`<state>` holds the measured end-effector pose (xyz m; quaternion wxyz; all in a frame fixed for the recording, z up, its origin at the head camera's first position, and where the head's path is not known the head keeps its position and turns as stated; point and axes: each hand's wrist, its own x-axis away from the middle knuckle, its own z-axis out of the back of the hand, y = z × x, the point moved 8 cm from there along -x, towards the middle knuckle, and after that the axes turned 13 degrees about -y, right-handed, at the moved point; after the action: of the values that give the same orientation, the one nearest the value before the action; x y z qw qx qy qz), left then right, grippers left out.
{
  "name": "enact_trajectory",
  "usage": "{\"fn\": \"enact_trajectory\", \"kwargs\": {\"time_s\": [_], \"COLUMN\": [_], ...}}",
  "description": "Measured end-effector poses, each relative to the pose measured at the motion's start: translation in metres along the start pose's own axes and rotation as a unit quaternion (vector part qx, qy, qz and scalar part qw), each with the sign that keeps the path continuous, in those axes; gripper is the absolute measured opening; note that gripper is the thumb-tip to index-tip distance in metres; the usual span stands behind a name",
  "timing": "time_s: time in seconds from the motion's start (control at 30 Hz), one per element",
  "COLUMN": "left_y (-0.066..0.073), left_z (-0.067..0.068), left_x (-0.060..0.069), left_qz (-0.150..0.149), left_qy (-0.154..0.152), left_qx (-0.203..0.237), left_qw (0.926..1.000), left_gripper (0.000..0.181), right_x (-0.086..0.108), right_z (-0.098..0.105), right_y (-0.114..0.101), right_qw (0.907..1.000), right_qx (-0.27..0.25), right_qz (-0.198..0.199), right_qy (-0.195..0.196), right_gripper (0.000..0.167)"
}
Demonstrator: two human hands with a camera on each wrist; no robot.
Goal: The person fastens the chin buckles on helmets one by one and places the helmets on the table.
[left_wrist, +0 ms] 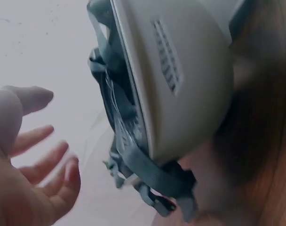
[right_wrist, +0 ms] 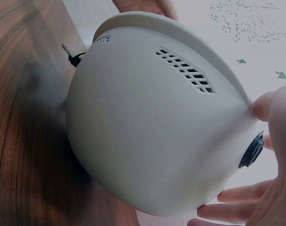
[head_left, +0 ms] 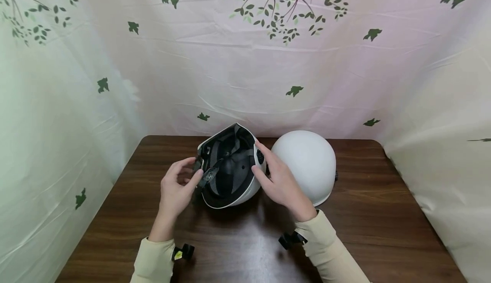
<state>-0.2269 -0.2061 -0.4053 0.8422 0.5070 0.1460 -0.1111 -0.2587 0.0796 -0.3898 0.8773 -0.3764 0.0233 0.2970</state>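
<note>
A white helmet (head_left: 234, 176) with a black padded inside lies tipped on the table, its opening turned up towards me. My right hand (head_left: 281, 180) grips it at the right rim; the right wrist view puts the thumb at the edge and several fingertips on the shell, around a black round fitting (right_wrist: 252, 150). Near the left rim is my left hand (head_left: 176, 185), fingers loosely bent. The left wrist view shows a gap between that hand and the helmet's dark straps (left_wrist: 154, 176), which hang over the edge. Slotted vents (right_wrist: 187, 70) mark the shell.
Close by on the right stands a second white helmet (head_left: 304, 163), dome up, behind my right hand. Both rest on a dark wooden table (head_left: 383, 215). A pale curtain (head_left: 245, 70) with leaf and bird prints hangs along the back and sides.
</note>
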Motion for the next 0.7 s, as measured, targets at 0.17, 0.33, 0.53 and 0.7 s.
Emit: {"fn": "enact_trajectory", "kwargs": {"time_s": [0.17, 0.33, 0.53, 0.7], "left_y": [-0.023, -0.039, -0.043, -0.040], "left_z": [0.000, -0.005, -0.005, -0.005], "left_x": [0.001, 0.001, 0.001, 0.000], "left_qz": [0.079, 0.119, 0.122, 0.101], "left_qy": [-0.026, -0.063, -0.067, -0.058], "left_qx": [-0.055, -0.061, -0.042, -0.028], "left_qw": [0.9951, 0.9889, 0.9894, 0.9928], "left_gripper": [0.048, 0.056, 0.057, 0.058], "right_x": [0.002, 0.004, 0.005, 0.006], "right_z": [-0.002, -0.002, 0.000, -0.001], "right_y": [0.004, 0.007, 0.011, 0.015], "right_qw": [1.0000, 0.9996, 0.9992, 0.9992], "right_qx": [-0.002, -0.025, -0.040, -0.031], "right_qz": [-0.009, -0.014, -0.010, -0.024], "right_qy": [0.000, -0.003, 0.000, -0.012], "right_gripper": [0.063, 0.064, 0.061, 0.060]}}
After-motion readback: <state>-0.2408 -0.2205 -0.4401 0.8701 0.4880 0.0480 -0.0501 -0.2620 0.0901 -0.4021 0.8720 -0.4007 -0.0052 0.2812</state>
